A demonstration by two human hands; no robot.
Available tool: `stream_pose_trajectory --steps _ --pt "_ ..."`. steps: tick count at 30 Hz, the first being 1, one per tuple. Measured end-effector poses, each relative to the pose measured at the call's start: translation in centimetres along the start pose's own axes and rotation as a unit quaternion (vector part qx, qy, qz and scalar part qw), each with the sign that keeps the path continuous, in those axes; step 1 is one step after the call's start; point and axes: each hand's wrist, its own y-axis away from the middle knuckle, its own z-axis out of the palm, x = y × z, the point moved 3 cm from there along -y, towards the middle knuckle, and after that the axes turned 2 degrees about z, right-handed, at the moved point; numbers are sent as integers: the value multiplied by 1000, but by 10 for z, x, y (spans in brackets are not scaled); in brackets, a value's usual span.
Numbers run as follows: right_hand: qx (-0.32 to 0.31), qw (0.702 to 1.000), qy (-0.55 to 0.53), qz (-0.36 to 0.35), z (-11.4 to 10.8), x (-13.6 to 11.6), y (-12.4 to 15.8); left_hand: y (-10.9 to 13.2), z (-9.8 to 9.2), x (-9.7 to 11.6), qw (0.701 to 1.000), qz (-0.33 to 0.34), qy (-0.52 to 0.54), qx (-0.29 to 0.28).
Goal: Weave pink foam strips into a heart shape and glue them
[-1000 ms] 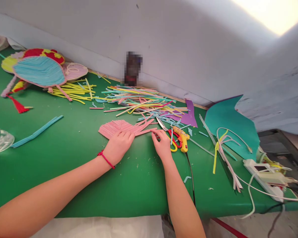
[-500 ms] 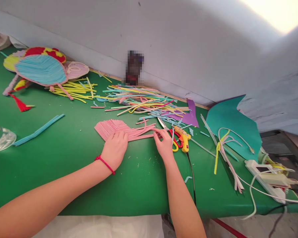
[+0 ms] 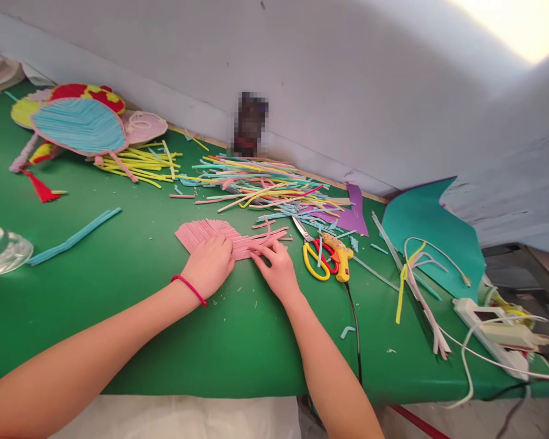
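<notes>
A fan-shaped pink pipe-cleaner panel [image 3: 207,230] lies on the green tabletop, its strips side by side at the left and trailing loose to the right. My left hand [image 3: 210,262], with a red cord bracelet at the wrist, bears down on the panel's lower middle, fingers close together and curled over its edge. Just to the right, my right hand [image 3: 275,267] pinches the pink strips between thumb and fingertips; the exact contact is partly covered. Several loose strip ends [image 3: 281,233] stick out beyond the right fingers, one bent upward.
Scissors [image 3: 318,262] and a yellow glue gun [image 3: 343,262] lie right of my hands. Behind is a heap of coloured pipe cleaners [image 3: 265,186]. Finished fans [image 3: 80,125] rest at back left, a clear bottle [image 3: 2,250] at left. A power strip [image 3: 489,335] sits at right.
My right hand has moved left along the pink strips, away from the scissors and closer to my left hand. The left hand stays on the panel, nearly in place.
</notes>
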Motion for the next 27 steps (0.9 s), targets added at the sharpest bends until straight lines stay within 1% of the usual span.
stream_pose_trajectory --steps 5,12,21,23,26,27 --pt "-5 1000 9 1 2 1 0 0 0 1 1000 -5 -6 -5" --pt "9 1000 0 13 4 -1 1 -1 0 1 1000 -10 -7 -4" --pt "23 1000 9 8 6 2 0 -2 -6 3 998 -24 -9 -59" --pt "42 999 21 5 3 1 0 -2 -7 4 998 -23 -12 -63" --pt "94 994 51 8 -5 -1 -1 -2 -5 4 997 -22 -18 -65" --pt "101 993 63 5 -6 -2 -1 -2 -5 4 998 -20 -19 -64"
